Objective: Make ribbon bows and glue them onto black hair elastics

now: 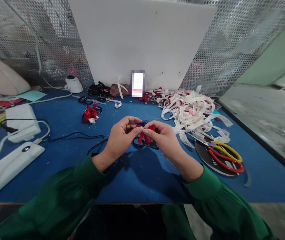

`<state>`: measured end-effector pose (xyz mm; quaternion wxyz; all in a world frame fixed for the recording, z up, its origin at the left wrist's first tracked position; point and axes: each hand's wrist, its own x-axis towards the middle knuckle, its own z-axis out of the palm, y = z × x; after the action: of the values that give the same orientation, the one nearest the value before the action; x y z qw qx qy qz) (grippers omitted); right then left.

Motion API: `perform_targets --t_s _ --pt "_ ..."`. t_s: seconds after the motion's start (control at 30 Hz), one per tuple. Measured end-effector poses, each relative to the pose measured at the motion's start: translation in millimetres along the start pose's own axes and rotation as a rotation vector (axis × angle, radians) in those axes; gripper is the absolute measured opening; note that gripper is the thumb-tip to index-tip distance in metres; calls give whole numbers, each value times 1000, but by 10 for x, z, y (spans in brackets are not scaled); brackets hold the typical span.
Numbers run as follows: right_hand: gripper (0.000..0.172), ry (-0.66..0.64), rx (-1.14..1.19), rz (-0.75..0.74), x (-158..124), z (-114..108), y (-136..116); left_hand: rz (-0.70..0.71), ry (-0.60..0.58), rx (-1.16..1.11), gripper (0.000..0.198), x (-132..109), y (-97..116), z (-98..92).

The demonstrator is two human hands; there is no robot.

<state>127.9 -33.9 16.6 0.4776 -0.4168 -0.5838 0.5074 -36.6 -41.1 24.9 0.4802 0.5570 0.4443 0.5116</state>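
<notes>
Between my two hands, just above the middle of the blue table, is a red ribbon bow (144, 138) with a black hair tie (138, 143) hanging below it. My left hand (122, 136) pinches the bow's left side between thumb and fingers. On the other side, my right hand (162, 136) grips the red ribbon with thumb and forefinger. The fingertips hide part of the bow. Farther left on the table lies another red bow (90, 113) with a pale end and a black hair tie.
White ribbon strips (192, 106) are heaped at the back right. Scissors with red and yellow handles (226, 156) rest on a black round card (204, 160). A phone (137, 85) leans against the white board (144, 40). White power banks (14, 166) and cables occupy the left.
</notes>
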Motion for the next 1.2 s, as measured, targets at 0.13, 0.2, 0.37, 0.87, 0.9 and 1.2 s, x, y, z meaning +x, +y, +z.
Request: perform_targets --t_s 0.13,0.2,0.37,0.87,0.9,1.2 --pt "24 44 -19 -55 -2 -4 5 -74 72 -164 32 41 24 -15" --pt "24 118 35 -81 0 -14 6 -154 113 -278 35 69 16 -33" --pt "22 260 111 -137 7 -43 -5 -259 120 -377 40 96 -31 -54" --pt "20 269 114 -140 -11 -17 -20 -350 114 -567 24 75 8 -51" --pt "20 267 115 -139 -13 -18 -18 -351 112 -572 23 70 18 -51" --pt "17 271 122 -147 -13 -11 12 -314 85 -523 19 37 37 -27"
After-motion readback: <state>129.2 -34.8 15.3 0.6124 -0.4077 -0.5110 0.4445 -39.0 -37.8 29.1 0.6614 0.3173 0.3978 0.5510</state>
